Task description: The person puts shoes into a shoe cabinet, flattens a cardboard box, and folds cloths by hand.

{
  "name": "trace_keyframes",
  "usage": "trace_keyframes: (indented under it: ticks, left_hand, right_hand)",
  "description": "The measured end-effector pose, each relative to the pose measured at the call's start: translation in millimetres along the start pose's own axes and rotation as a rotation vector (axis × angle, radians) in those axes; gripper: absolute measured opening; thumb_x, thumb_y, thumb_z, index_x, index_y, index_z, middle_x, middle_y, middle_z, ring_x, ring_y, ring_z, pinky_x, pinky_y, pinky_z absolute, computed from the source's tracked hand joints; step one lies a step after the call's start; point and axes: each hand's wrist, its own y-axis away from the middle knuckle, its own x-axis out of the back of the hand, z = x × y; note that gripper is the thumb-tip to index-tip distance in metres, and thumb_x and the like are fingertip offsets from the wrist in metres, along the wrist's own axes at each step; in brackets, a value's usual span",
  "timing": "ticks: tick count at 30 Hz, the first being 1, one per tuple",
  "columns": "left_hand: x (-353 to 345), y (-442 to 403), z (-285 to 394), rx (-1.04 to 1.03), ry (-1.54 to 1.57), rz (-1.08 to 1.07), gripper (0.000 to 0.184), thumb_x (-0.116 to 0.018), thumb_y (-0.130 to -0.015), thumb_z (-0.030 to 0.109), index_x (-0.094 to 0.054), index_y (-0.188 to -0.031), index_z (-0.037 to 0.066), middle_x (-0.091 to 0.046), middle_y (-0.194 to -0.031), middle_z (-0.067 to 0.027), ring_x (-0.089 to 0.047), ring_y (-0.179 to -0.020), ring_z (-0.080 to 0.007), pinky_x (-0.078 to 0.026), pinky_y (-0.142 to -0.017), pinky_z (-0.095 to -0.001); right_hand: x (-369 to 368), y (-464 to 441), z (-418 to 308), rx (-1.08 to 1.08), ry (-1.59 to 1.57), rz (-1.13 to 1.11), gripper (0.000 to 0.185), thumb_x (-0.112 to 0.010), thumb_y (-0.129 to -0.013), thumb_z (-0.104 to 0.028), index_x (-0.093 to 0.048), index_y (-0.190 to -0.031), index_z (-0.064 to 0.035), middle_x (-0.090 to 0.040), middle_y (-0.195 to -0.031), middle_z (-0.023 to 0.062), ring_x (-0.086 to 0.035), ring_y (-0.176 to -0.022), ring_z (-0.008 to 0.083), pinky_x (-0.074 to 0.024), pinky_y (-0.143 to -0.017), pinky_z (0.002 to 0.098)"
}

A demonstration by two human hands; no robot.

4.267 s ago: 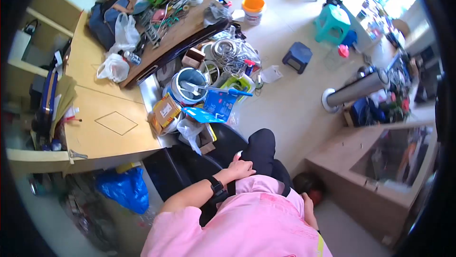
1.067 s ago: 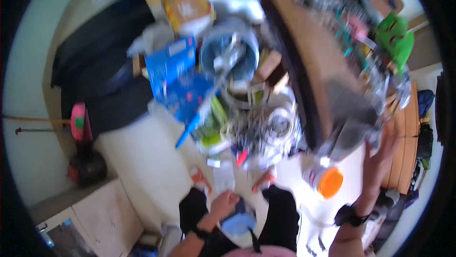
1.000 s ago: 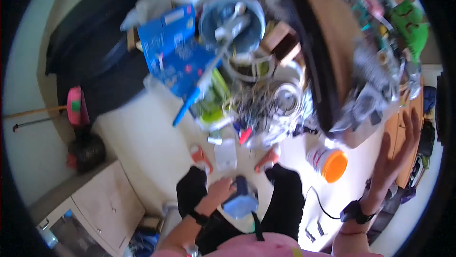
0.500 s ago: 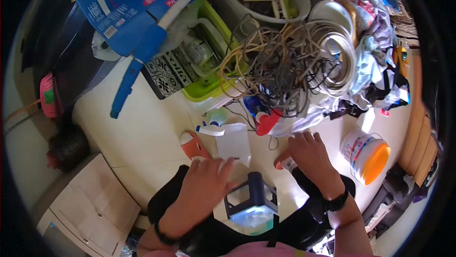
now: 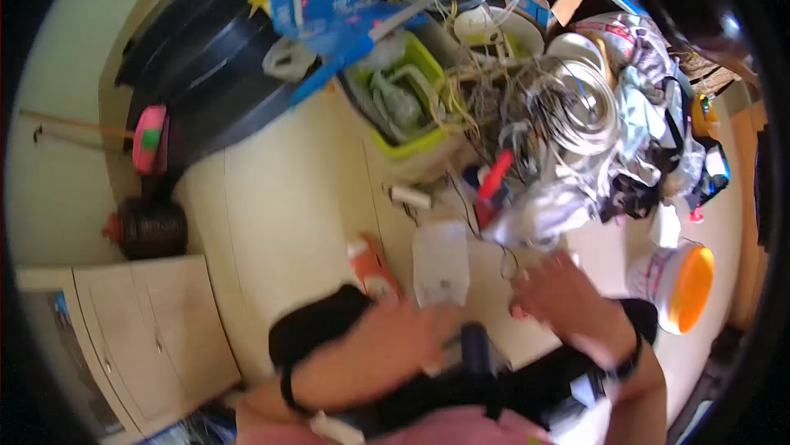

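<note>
My left hand, blurred by motion, reaches across my lap with its fingers stretched out; nothing shows in it. Beside its fingertips is a dark blue, upright-looking part of a lamp-like object, mostly hidden low between my legs. Above my right knee, my right hand is held with fingers loosely bent and apart from the left. I see nothing in its grasp, though its palm is hidden. A white sheet-like piece lies on the floor ahead. Left of it rests an orange-and-white box.
Tangled cables and a white cable coil are heaped ahead, beside a lime-green bin. A red-handled tool lies before the heap. An orange-lidded bucket is at right. A pale cabinet and dark jug stand left.
The view has shifted, so the floor items appear farther right. My left hand has moved down and right, towards the lamp-like object, whose lit face no longer shows. The right hand's fingers are more bent.
</note>
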Motion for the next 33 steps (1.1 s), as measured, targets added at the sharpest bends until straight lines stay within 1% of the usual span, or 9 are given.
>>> trace_keyframes:
  ticks: [4,6,8,11,15,19,22,25,33]
  left_hand:
    - [-47,-31,-21,0.105,-0.094,0.232,0.043,-0.06,-0.086,0.036,-0.052,-0.118,0.009,-0.064,-0.089,-0.0144,-0.064,-0.086,-0.032,-0.05,-0.072,-0.0459]
    - [-60,-33,-37,0.133,-0.2,0.287,0.041,-0.06,-0.086,0.035,-0.052,-0.116,0.009,-0.064,-0.088,-0.0145,-0.064,-0.086,-0.0321,-0.05,-0.071,-0.0454]
    - [-60,-20,-40,0.269,-0.179,0.008,0.037,-0.059,-0.087,0.033,-0.053,-0.113,0.008,-0.064,-0.09,-0.0156,-0.065,-0.088,-0.0326,-0.051,-0.072,-0.0436]
    - [-61,9,-21,0.352,-0.18,0.021,0.037,-0.058,-0.087,0.033,-0.053,-0.115,0.009,-0.064,-0.092,-0.0161,-0.064,-0.088,-0.0335,-0.051,-0.074,-0.043]
    - [-117,18,-39,0.222,0.217,0.294,0.046,-0.059,-0.086,0.038,-0.051,-0.121,0.01,-0.064,-0.101,-0.0175,-0.064,-0.09,-0.0346,-0.051,-0.075,-0.0428]
    - [-198,6,-75,0.406,-0.14,-0.204,0.043,-0.059,-0.085,0.036,-0.056,-0.118,0.008,-0.067,-0.096,-0.0156,-0.064,-0.094,-0.0332,-0.05,-0.074,-0.0498]
    - [-201,-7,-78,0.399,0.03,-0.332,0.042,-0.06,-0.084,0.036,-0.057,-0.115,0.008,-0.066,-0.094,-0.015,-0.064,-0.092,-0.0343,-0.049,-0.075,-0.0485]
    - [-174,-16,-52,0.282,-0.045,0.175,0.041,-0.06,-0.085,0.036,-0.057,-0.115,0.008,-0.064,-0.093,-0.0148,-0.064,-0.091,-0.0338,-0.049,-0.075,-0.0466]
    - [-149,-26,-31,0.29,-0.048,0.062,0.041,-0.061,-0.085,0.036,-0.055,-0.115,0.008,-0.063,-0.096,-0.0143,-0.063,-0.093,-0.0323,-0.047,-0.078,-0.0495]
  right_hand:
    - [-25,-21,14,0.078,-0.232,0.155,0.031,-0.063,-0.084,-0.029,-0.059,-0.107,-0.0097,-0.063,-0.094,0.0123,-0.062,-0.09,0.0327,-0.0483,-0.078,0.0437]
    - [-29,-23,8,-0.16,0.209,0.306,0.033,-0.064,-0.084,-0.027,-0.058,-0.111,-0.0089,-0.063,-0.097,0.0137,-0.061,-0.089,0.0344,-0.0481,-0.076,0.0439]
    - [-9,14,-14,-0.121,0.107,0.338,0.034,-0.064,-0.083,-0.027,-0.058,-0.111,-0.0086,-0.063,-0.098,0.0139,-0.061,-0.089,0.0346,-0.0481,-0.076,0.0435]
    - [-16,76,-36,0.085,-0.257,0.385,0.035,-0.065,-0.083,-0.028,-0.058,-0.111,-0.0084,-0.063,-0.094,0.0126,-0.061,-0.087,0.0342,-0.048,-0.075,0.0425]
    - [-39,140,-74,0.113,-0.281,0.161,0.034,-0.064,-0.084,-0.031,-0.058,-0.107,-0.0064,-0.063,-0.092,0.0114,-0.062,-0.088,0.0312,-0.0464,-0.077,0.0434]
    - [-32,149,-108,0.018,-0.079,0.033,0.033,-0.061,-0.085,-0.029,-0.058,-0.11,-0.0073,-0.063,-0.097,0.0105,-0.062,-0.092,0.0273,-0.0469,-0.082,0.0422]
    - [-2,132,-137,0.195,-0.031,0.434,0.04,-0.067,-0.073,-0.02,-0.056,-0.11,-0.0083,-0.061,-0.102,0.0062,-0.06,-0.095,0.0231,-0.0453,-0.083,0.0387]
    - [18,110,-156,0.492,0.002,0.694,0.038,-0.063,-0.074,-0.021,-0.056,-0.11,-0.0101,-0.06,-0.1,0.0059,-0.059,-0.095,0.0225,-0.0456,-0.082,0.0377]
    - [-7,81,-139,0.431,-0.052,0.654,0.037,-0.063,-0.073,-0.019,-0.058,-0.109,-0.0098,-0.06,-0.103,0.0075,-0.058,-0.098,0.0247,-0.0447,-0.084,0.0398]
